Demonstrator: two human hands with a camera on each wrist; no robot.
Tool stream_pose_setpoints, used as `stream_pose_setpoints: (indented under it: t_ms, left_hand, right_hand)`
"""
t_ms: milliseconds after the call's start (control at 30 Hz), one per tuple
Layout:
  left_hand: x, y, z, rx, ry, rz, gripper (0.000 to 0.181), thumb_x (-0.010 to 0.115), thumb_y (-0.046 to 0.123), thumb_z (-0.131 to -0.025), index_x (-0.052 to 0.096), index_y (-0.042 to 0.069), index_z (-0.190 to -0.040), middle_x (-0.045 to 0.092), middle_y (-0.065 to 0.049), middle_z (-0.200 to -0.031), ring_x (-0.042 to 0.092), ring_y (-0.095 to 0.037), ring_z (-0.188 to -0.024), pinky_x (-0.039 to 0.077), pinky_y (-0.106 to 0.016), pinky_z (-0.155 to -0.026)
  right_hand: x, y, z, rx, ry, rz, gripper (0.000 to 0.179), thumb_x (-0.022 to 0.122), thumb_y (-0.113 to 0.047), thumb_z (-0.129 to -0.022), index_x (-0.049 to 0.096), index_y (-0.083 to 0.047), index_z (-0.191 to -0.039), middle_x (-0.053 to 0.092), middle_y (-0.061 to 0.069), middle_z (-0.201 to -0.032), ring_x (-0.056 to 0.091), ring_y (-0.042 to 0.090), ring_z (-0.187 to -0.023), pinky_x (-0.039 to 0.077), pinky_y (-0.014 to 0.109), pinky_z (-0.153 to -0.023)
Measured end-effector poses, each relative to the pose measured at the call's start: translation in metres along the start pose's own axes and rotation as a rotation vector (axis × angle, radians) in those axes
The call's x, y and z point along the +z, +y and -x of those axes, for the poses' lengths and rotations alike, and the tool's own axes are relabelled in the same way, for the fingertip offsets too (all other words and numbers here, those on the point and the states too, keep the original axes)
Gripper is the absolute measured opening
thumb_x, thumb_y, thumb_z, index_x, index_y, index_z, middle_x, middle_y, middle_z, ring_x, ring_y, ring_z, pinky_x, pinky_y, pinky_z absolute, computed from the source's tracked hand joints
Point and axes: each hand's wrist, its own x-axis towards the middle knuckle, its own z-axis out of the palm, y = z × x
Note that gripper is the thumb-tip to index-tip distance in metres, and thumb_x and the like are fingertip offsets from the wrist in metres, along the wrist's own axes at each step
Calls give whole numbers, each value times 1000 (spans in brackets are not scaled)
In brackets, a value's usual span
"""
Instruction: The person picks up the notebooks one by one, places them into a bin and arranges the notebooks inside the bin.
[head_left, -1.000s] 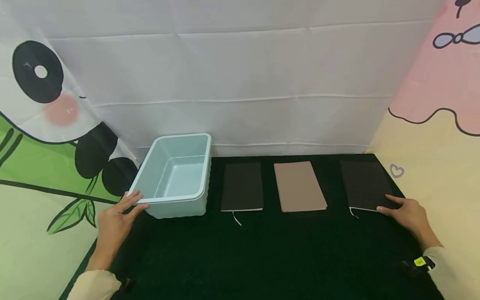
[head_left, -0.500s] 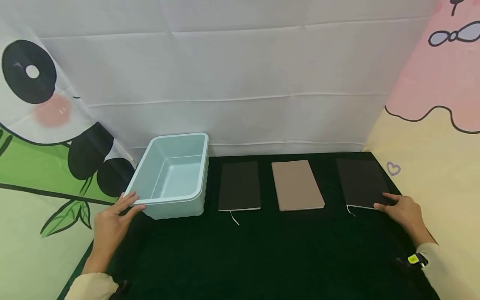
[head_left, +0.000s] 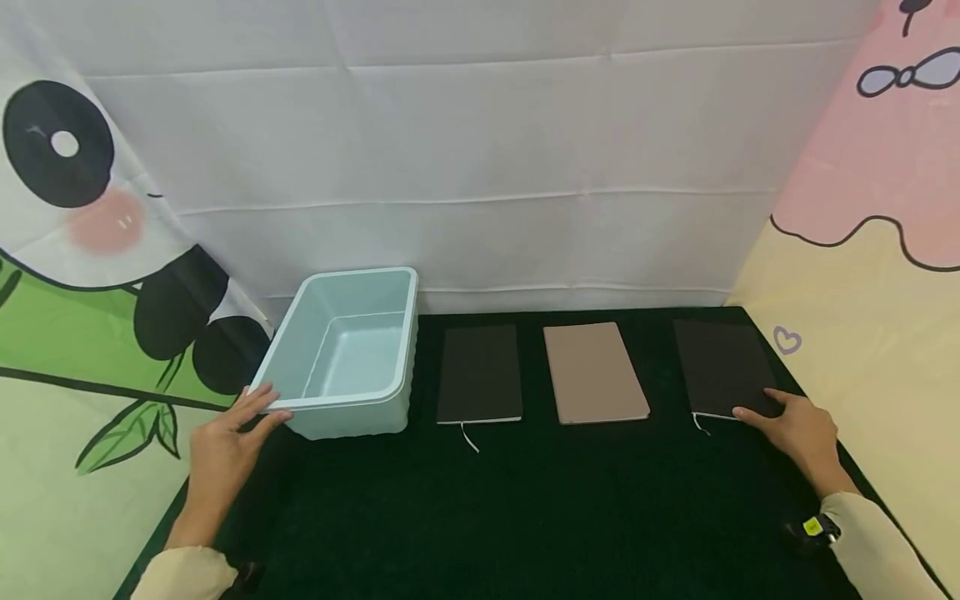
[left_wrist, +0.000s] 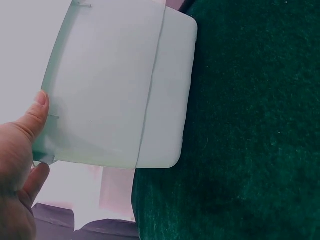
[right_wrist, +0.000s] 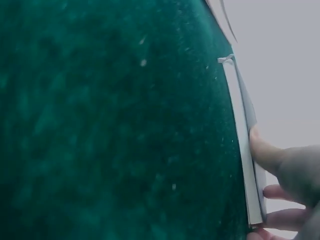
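Note:
A pale blue-green plastic bin (head_left: 363, 417) stands at the left of the dark green cloth. My left hand (head_left: 225, 454) holds its near left corner, thumb (left_wrist: 40, 102) against the outer wall and fingers over the rim. To the right lie three notebooks in a row: a black notebook (head_left: 480, 375) with a white ribbon, a beige notebook (head_left: 597, 375), and another black notebook (head_left: 720, 367) with a ribbon. My right hand (head_left: 802, 429) grips the near right corner of that last one. Its thumb (right_wrist: 265, 150) lies on the cover, with the other fingers curled at the side edge.
A white fabric backdrop (head_left: 480, 167) rises behind the cloth-covered table (head_left: 525, 517). Cartoon-printed panels flank it, a green and white one (head_left: 97, 333) at the left and a pink and yellow one (head_left: 862, 317) at the right.
My right hand has shifted a little left, its thumb sliding along the near edge of the right black notebook. The left hand keeps its hold on the bin. The head view has shifted slightly.

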Motion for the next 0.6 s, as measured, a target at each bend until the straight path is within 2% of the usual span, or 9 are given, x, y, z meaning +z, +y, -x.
stream_pose_setpoints:
  t_ms: [133,233,367,467,600]
  left_hand:
    - [1,-1,1,1,11,5,41,88,5,-76,77,1,-115,73,-16,-121,60,-29,-124,29,2,-99]
    - [3,-2,1,0,13,20,41,88,4,-76,77,2,-116,73,-15,-121,59,-23,-125,30,2,-99]
    - [3,-2,2,-2,12,44,42,88,2,-76,77,2,-116,72,-15,-122,58,-21,-127,31,1,-100]
    - [4,-3,3,-4,17,53,42,88,1,-75,77,2,-116,72,-15,-122,58,-24,-127,31,0,-101]
    - [4,-4,3,-1,22,46,42,88,2,-75,77,1,-116,72,-16,-122,58,-28,-127,31,1,-100]
  right_hand:
    - [1,-1,1,22,62,-36,79,76,-51,-89,56,14,-131,61,37,-91,43,23,-58,30,33,-50]
    - [0,-3,2,69,92,-67,74,80,-45,-87,59,13,-128,62,43,-109,45,25,-61,32,34,-51]
    - [0,-7,1,131,116,-117,68,83,-38,-87,61,11,-128,51,46,-129,54,37,-76,37,36,-56]
    - [-3,-7,0,168,89,-176,65,82,-34,-89,60,11,-130,46,46,-136,53,43,-91,39,37,-62]
    - [-11,-2,-3,204,-26,-254,72,78,-37,-91,54,11,-138,37,49,-143,48,50,-104,47,45,-71]
